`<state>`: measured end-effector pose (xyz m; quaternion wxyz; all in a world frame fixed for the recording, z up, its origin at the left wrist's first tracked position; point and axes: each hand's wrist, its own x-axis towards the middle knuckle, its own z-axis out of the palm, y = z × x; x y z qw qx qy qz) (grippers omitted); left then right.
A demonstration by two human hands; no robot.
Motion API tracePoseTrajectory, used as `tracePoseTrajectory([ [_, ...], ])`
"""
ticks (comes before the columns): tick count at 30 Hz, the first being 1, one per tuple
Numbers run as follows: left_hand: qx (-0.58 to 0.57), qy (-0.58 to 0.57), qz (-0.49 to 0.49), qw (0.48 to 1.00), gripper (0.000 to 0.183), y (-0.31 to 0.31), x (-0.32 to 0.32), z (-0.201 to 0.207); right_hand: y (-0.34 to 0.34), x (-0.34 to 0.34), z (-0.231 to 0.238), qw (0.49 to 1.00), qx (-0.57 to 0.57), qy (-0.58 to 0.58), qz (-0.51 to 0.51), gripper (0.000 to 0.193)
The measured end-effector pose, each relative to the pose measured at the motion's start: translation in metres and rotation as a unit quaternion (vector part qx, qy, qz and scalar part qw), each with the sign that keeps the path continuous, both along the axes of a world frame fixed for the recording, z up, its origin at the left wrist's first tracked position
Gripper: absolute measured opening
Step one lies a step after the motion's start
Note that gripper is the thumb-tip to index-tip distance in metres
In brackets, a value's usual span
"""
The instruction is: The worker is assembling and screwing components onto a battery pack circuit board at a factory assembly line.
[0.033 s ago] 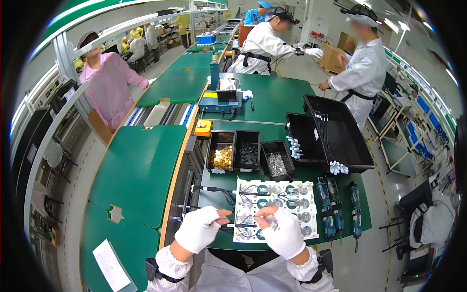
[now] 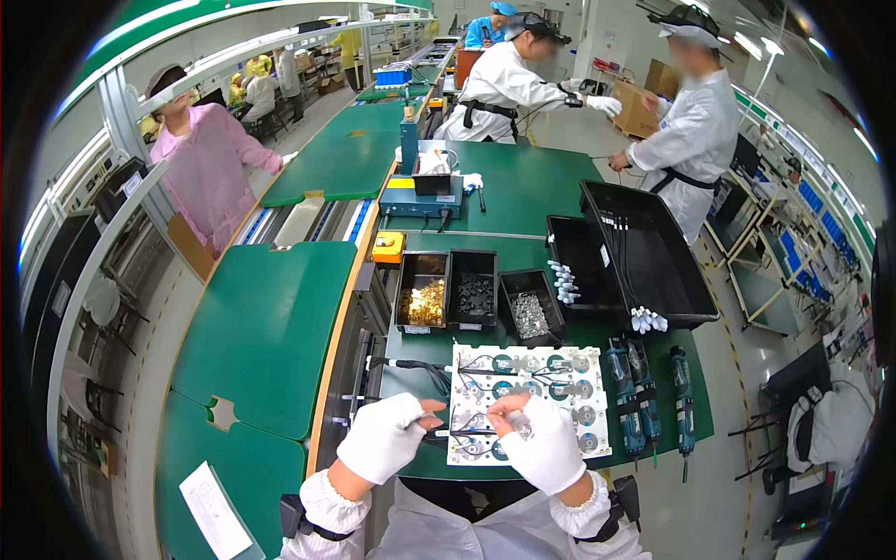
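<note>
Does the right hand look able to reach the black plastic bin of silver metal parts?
Probably yes: the open bin seems unobstructed; only the flat, cabled white board lies between it and the right hand.

Green-topped bench [image 2: 541, 182]. Near end: white board [image 2: 530, 392] with round discs and dark wires. Right of it, three teal-and-black power drivers [image 2: 684, 401], two side by side, one apart. Just beyond the board, three black bins [image 2: 472, 263] of small parts. Far right, black trays [image 2: 658, 252], overlapping. Far left, blue box [image 2: 420, 203].
</note>
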<state>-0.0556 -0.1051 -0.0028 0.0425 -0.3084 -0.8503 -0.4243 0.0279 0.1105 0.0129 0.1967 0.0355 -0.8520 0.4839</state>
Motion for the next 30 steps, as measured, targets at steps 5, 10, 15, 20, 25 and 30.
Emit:
tracePoseTrajectory([
  [5, -0.09, -0.147, -0.031, 0.985, 0.017, 0.028, -0.011, 0.005, -0.006, -0.017, -0.013, 0.995, -0.026, -0.09, -0.038, 0.016],
  [10, -0.075, -0.154, 0.001, 0.985, 0.016, 0.033, -0.012, -0.005, -0.016, -0.03, -0.028, 0.995, -0.029, -0.086, -0.037, 0.019],
  [15, -0.062, -0.137, 0.014, 0.989, 0.014, 0.034, -0.008, -0.003, -0.01, -0.024, -0.015, 0.994, -0.01, -0.048, -0.094, 0.016],
  [20, -0.153, -0.105, -0.06, 0.981, 0.016, 0.044, -0.012, 0.01, -0.004, -0.02, -0.022, 0.989, 0.086, -0.097, -0.074, 0.014],
  [25, -0.128, -0.103, -0.048, 0.985, 0.015, 0.038, -0.009, 0.006, -0.016, -0.021, -0.015, 0.993, 0.004, -0.105, -0.047, 0.018],
  [30, -0.01, -0.134, -0.011, 0.991, 0.016, 0.03, -0.002, -0.005, -0.015, -0.019, -0.013, 0.997, -0.059, -0.058, -0.003, 0.017],
])
